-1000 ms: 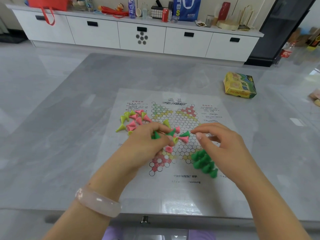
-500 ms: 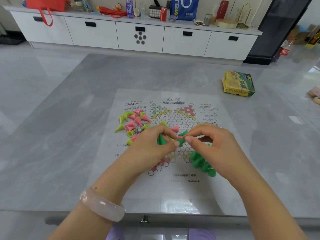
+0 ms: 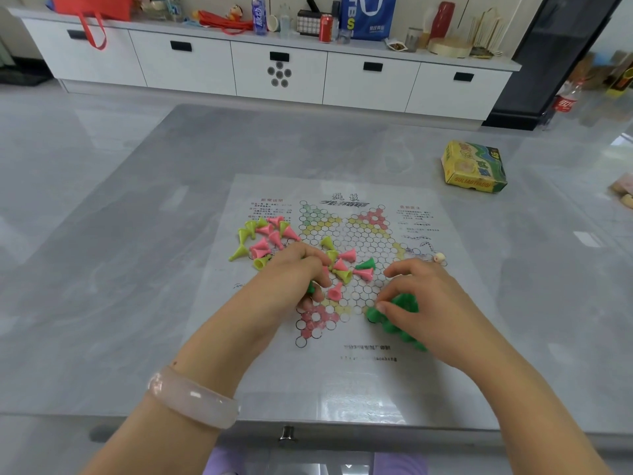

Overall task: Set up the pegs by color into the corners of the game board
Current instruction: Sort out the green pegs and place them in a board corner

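The right hand (image 3: 421,303) has moved down, pinching a green peg (image 3: 375,315); the left hand (image 3: 301,279) still grips another green peg (image 3: 311,288).

Bright, even daylight, soft shadows only. Glossy table (image 3: 137,234) throws broad pale reflections; strong glare patch on game board (image 3: 346,406) near edge. Wide-angle bend curves the cabinet (image 3: 191,66) line. Centre sharp, slight softness at the frame edges.

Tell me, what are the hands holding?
The left hand curls round a dark green peg; which part is hidden. The right hand pinches another green peg at its top.
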Motion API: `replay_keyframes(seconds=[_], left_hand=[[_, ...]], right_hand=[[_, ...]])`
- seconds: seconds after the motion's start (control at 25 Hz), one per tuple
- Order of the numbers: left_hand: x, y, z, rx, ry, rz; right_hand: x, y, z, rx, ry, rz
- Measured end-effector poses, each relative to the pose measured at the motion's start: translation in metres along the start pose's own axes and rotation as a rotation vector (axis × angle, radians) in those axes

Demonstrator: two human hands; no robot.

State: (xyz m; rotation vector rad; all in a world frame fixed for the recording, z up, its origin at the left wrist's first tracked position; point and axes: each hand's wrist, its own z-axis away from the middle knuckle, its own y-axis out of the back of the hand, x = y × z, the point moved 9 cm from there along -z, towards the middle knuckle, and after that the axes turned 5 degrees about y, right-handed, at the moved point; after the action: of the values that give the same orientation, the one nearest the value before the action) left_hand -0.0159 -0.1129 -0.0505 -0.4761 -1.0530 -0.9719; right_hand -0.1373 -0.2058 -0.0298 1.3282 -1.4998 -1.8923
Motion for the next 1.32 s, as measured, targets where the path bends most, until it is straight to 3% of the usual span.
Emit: replay_keyframes(seconds=[0.64,1.08,1.32], left_hand=[[0.0025,0.0024,0.0031,0.016,-0.005,-0.067],[0.0072,-0.002,0.0074,-0.014,0.091,0.093],[0.0027,0.0017,0.0023,0.013,-0.004,-0.057]], right_hand=[[-0.0032,0.0023,-0.0017,0.049,0.04,0.042],[-0.0028,-0.0039,-0.0012,0.002,0.047,0.037],[-0.0023,-0.0044,-0.0017,-0.012,0.058,0.07]])
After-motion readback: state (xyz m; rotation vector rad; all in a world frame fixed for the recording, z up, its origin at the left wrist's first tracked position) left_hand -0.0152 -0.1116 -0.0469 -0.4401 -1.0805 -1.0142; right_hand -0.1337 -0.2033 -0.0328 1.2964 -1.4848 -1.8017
